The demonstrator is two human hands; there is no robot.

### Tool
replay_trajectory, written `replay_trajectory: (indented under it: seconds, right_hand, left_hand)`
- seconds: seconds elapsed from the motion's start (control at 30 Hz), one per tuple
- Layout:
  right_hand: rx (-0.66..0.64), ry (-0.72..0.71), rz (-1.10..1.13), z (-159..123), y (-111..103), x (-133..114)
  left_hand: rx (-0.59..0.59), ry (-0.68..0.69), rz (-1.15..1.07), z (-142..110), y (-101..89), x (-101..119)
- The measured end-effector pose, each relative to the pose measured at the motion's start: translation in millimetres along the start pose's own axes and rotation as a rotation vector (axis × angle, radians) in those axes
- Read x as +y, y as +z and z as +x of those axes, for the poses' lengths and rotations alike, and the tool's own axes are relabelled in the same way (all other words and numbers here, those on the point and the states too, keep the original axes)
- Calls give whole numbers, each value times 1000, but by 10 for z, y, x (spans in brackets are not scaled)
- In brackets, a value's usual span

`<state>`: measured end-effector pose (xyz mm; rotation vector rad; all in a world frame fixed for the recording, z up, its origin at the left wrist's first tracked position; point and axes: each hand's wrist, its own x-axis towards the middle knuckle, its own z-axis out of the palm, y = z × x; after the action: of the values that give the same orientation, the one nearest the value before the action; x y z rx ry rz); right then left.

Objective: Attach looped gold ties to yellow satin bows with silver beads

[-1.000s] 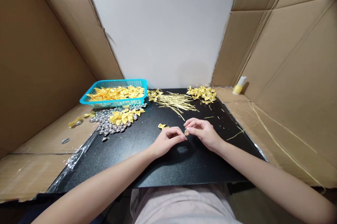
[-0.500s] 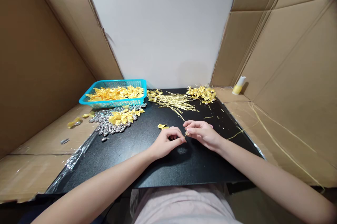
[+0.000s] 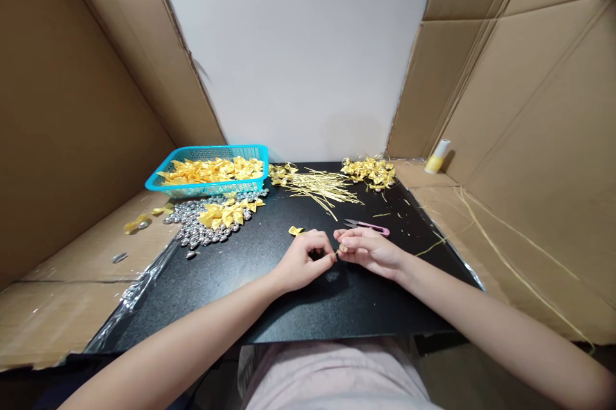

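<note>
My left hand point(image 3: 308, 260) is closed in a pinch above the black board. Close against it, my right hand point(image 3: 369, 251) pinches too, palm turned partly upward. A short bit of yellow string point(image 3: 337, 253) shows between the two sets of fingertips; most of it is hidden by the fingers, and any bead or bow with it is too small to make out. Just beyond my left hand lies a loose yellow ribbon bow point(image 3: 295, 230). Pink-handled thread snips point(image 3: 373, 228) lie behind my right hand.
A blue basket point(image 3: 158, 185) of yellow bows stands at the back left. Silvery beads point(image 3: 195, 230) with several bows point(image 3: 226, 212) on top spread before it. Cut yellow strings point(image 3: 322, 187) and finished-looking bow pieces point(image 3: 369, 171) lie at the back. A thread spool point(image 3: 437, 157) stands right.
My right hand has lowered slightly and turned, uncovering the snips behind it. The fingertips of both hands have come nearer together, and less string shows between them.
</note>
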<state>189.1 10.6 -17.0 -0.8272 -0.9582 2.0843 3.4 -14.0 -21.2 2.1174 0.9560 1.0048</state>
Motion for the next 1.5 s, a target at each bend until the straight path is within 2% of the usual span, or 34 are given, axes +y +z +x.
replay_trajectory:
  seconds: [0.23, 0.37, 0.47, 0.6, 0.7, 0.83, 1.0, 1.1, 1.33, 1.5]
  right_hand:
    - [-33, -2, -12, -2, -6, 22]
    - [-46, -25, -48, -14, 7, 12]
    - [-43, -52, -70, -28, 20, -15]
    - [-35, -80, -83, -35, 21, -39]
    - [-33, -79, -93, -33, 15, -43]
    - [-47, -89, -126, -33, 13, -42]
    - [-23, -156, -142, -23, -3, -29]
    - [-17, -187, -151, -18, -8, -21]
    - [-5, -201, -181, -28, 30, -22]
    - [9, -200, -163, -23, 24, -12]
  left_hand:
    - [-1, 28, 108, -15, -4, 46]
    - [-7, -2, 82, -18, -43, 70]
    - [34, -124, -51, -12, -80, 73]
    - [24, -343, -446, 21, -93, 51]
    - [-5, -396, -598, 43, -79, 43]
    - [-2, -391, -527, 55, -39, 55]
    - [39, -414, -613, 66, 16, 45]
    - [82, -389, -586, 62, 38, 40]
    - [225, -212, -287, 37, 65, 95]
    - [286, -154, -170, 23, 66, 114]
